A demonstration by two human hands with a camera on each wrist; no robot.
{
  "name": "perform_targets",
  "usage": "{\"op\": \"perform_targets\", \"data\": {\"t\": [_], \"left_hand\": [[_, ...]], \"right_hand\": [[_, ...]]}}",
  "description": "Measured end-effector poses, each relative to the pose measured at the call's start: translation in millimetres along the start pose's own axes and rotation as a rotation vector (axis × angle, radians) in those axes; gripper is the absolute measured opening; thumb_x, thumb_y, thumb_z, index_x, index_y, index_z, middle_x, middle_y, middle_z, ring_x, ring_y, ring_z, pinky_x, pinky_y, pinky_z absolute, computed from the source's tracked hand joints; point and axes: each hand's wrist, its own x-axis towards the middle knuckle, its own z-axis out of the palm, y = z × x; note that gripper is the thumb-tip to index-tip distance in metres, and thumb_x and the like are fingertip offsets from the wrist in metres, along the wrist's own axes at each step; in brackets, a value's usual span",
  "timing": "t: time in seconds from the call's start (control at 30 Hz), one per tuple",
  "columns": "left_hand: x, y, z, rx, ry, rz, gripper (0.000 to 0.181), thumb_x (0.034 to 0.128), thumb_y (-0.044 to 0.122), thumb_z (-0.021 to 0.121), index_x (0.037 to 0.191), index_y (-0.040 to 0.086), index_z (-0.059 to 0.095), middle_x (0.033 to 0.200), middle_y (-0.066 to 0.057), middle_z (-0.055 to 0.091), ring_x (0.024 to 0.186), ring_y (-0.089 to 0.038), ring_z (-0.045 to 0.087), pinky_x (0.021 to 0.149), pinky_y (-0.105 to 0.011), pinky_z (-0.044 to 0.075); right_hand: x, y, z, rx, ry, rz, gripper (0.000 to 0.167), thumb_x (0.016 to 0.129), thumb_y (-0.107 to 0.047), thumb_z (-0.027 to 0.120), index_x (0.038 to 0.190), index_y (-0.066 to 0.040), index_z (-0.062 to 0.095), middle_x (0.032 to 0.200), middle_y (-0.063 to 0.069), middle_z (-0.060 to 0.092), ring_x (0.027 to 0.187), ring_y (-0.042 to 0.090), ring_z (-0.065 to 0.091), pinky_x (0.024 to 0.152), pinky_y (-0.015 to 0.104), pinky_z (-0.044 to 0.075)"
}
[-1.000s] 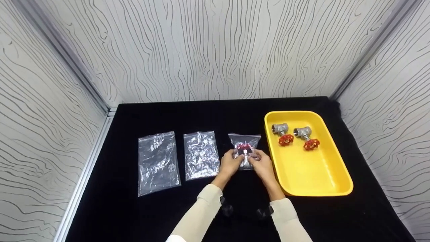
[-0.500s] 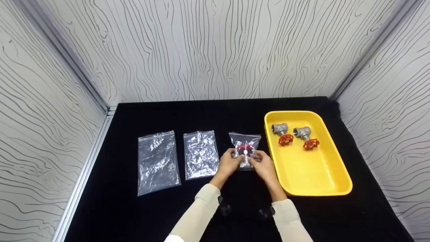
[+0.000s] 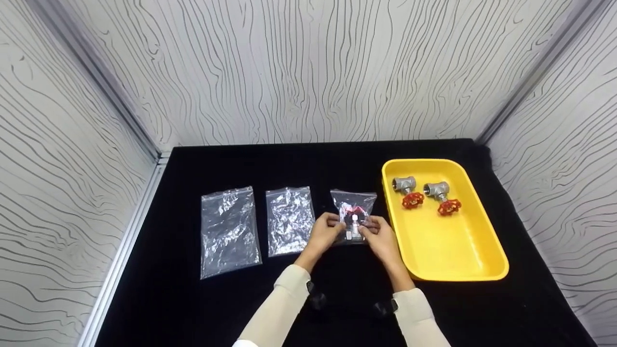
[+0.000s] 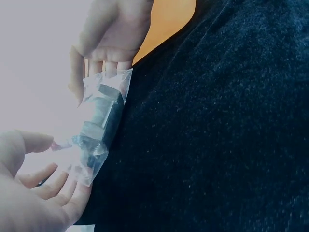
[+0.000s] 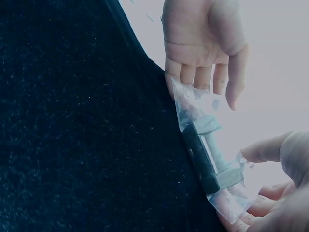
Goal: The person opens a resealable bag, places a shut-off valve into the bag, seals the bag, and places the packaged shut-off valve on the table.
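Jointly, left hand (image 3: 325, 234) and right hand (image 3: 384, 237), fingers half-curled, hold a bagged valve (image 3: 355, 218) away from the table's far edge (image 3: 318, 146).

It looks like a work booth: wood-grain panels (image 3: 308, 72) line the black table's (image 3: 289, 166) far edge, metal strips (image 3: 94, 77) its far corners.

Left hand (image 3: 324, 235) and right hand (image 3: 384, 239), side by side just below and right of centre.
Both sleeved forearms (image 3: 274, 312) slant inward from the frame's bottom edge; thumbs (image 3: 362, 231) point toward each other, bent fingers (image 3: 329, 217) opposing them.
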Motion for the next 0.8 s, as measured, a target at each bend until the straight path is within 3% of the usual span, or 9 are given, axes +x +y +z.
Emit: {"op": "perform_targets", "data": {"t": [0.17, 0.43, 0.8], "left_hand": [[-1.3, 1.0, -5.4, 0.009, -0.001, 0.001, 0.029, 0.0894, 0.001, 0.072, 0.117, -0.006, 0.067, 0.099, -0.016, 0.075, 0.077, -0.01, 0.065, 0.064, -0.02, 0.054], [-4.3, 2.2, -18.0, 0.054, -0.007, 0.03, 0.027, 0.093, 0.0, 0.069, 0.119, -0.008, 0.067, 0.104, -0.018, 0.073, 0.08, -0.012, 0.064, 0.068, -0.023, 0.058], [-9.2, 12.3, -45.6, 0.11, 0.006, 0.095, 0.022, 0.0953, -0.002, 0.067, 0.117, -0.007, 0.069, 0.11, -0.021, 0.074, 0.089, -0.018, 0.068, 0.077, -0.028, 0.06]], "right_hand": [[-1.9, -4, 0, 0.0, 0.007, -0.014, 0.044, 0.094, -0.003, 0.073, 0.132, 0.013, 0.058, 0.124, 0.033, 0.071, 0.109, 0.043, 0.071, 0.084, 0.023, 0.056], [-7.1, -16, -2, -0.064, 0.038, -0.041, 0.048, 0.092, -0.002, 0.072, 0.136, 0.011, 0.057, 0.135, 0.032, 0.062, 0.121, 0.048, 0.064, 0.107, 0.055, 0.055], [-16.7, -45, -6, -0.122, 0.068, -0.191, 0.043, 0.09, 0.004, 0.073, 0.131, 0.01, 0.062, 0.126, 0.031, 0.063, 0.115, 0.047, 0.065, 0.103, 0.058, 0.056]]}}
